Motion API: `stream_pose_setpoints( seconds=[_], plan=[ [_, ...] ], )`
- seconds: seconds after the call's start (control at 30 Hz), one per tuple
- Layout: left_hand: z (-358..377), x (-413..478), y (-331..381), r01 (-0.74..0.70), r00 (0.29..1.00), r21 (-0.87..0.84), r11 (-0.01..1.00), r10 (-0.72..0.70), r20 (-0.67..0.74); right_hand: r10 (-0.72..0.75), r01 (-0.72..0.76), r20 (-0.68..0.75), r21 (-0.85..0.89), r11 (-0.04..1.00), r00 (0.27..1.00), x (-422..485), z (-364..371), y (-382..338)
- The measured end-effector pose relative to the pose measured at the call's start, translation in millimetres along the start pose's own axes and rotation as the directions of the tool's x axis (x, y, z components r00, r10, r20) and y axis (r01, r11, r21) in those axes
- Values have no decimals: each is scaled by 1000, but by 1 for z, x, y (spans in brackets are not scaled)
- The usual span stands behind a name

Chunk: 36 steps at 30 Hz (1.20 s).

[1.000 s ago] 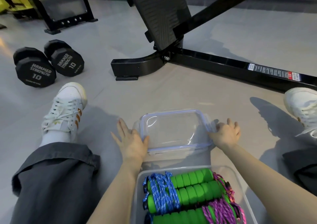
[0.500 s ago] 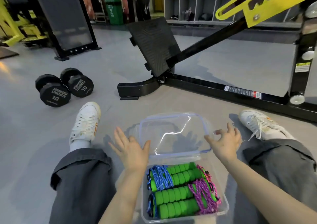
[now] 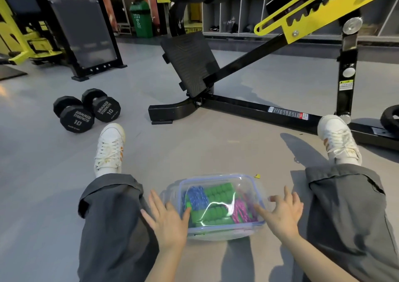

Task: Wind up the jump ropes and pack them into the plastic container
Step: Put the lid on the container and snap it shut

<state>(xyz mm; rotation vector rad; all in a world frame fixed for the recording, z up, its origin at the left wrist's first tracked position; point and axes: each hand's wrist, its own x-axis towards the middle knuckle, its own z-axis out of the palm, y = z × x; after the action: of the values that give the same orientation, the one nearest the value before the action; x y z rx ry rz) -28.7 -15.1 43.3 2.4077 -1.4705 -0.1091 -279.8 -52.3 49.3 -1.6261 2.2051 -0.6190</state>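
Grey gym floor here, smooth and mostly bare in the stretch between the person's spread legs and the black steel base of the yellow-and-black weight machine further out. Sitting on that floor between the knees is the clear rectangular plastic container, with its clear lid with a bluish rim lying over the top, though I can't tell if it's snapped down. Through the lid you can see the wound-up jump ropes with green ribbed foam handles, blue cord bunched on the left side and pink cord on the right. The left hand is flat with fingers spread, thumb lying on the lid's left edge, gripping nothing. The right hand is also spread open, thumb touching the lid's right edge, nothing held. Grey trouser legs sit just beside the box on both sides, so room is tight there. Two black hex dumbbells marked 10 lie well off to the left, past the white lace-up sneaker.
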Motion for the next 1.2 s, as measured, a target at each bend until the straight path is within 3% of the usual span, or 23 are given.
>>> stream_pose_setpoints(
  seconds=[0.27, 0.43, 0.53, 0.6, 0.77, 0.93, 1.2],
  plan=[
    [1, 9, 0, 34, 991, 65, 997, -42, 127, -31, 31, 60, 11, 999, 998, 5, 7, 1],
    [17, 6, -8, 32, 999, -34, 999, -31, 42, -40, 31, 82, 115, 993, 996, 5, 10, 3],
    [30, 2, -10, 2, 1000, -2, 1000, -2, -22, -34, 13, 122, 175, 985, 992, 0, 11, 8],
    [30, -4, -8, -26, 999, 4, 1000, 26, 24, -40, 13, 139, 191, 982, 989, -1, 11, 10],
    [30, -13, -10, -237, 966, 37, 971, 239, -100, -80, 63, 154, 110, 992, 985, 2, 8, 11],
    [43, -24, -12, -566, 824, 87, 820, 567, 14, -100, 84, 161, 101, 991, 982, -2, 9, 12],
    [49, -37, -18, -606, 794, 140, 783, 607, 37, -167, 135, 198, 165, 977, 966, -5, 9, 24]
  ],
)
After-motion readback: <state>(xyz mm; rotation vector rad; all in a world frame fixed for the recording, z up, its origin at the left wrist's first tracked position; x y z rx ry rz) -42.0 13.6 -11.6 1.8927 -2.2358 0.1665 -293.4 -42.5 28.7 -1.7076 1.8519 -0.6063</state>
